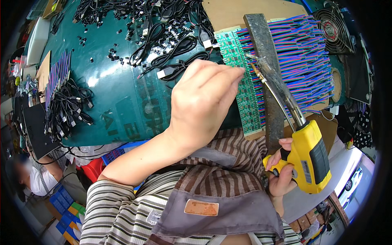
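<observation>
My left hand [202, 98] is closed in a pinch over the left edge of a green strip of small circuit boards [250, 110]. Whatever its fingertips grip is hidden. My right hand [281, 173] is wrapped round the handle of a yellow and black soldering gun [312, 157]. The gun's metal tip points up and left, above the boards and close to my left fingertips; I cannot tell whether it touches. Rows of blue, red and black wires [304, 65] run rightward from the boards. A dark, worn metal bar [274, 122] lies across the wires beside the boards.
Black USB cables [173, 51] and small black parts [114, 55] lie on the green mat [118, 94]. More cables [67, 110] are bundled at the left edge. A brown board [261, 8] lies beneath the wires. A fan [332, 30] stands far right. Another person [41, 179] is at lower left.
</observation>
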A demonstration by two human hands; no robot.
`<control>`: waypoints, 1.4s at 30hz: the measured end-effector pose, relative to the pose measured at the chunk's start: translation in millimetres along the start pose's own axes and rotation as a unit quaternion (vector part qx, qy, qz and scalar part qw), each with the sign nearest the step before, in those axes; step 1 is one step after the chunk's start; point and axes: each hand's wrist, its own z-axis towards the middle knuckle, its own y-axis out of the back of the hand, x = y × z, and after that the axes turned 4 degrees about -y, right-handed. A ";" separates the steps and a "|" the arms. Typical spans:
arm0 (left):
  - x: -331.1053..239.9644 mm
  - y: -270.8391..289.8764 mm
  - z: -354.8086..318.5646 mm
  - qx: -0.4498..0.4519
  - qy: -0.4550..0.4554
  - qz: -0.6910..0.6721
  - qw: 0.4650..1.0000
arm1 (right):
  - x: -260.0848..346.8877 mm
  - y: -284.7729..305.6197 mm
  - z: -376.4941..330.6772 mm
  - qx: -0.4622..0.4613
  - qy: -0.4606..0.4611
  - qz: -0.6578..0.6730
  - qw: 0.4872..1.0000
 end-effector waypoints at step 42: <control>11.6 14.6 14.5 0.095 0.446 -0.272 0.848 | -1.0 -1.3 -13.8 0.019 -0.054 -0.039 0.998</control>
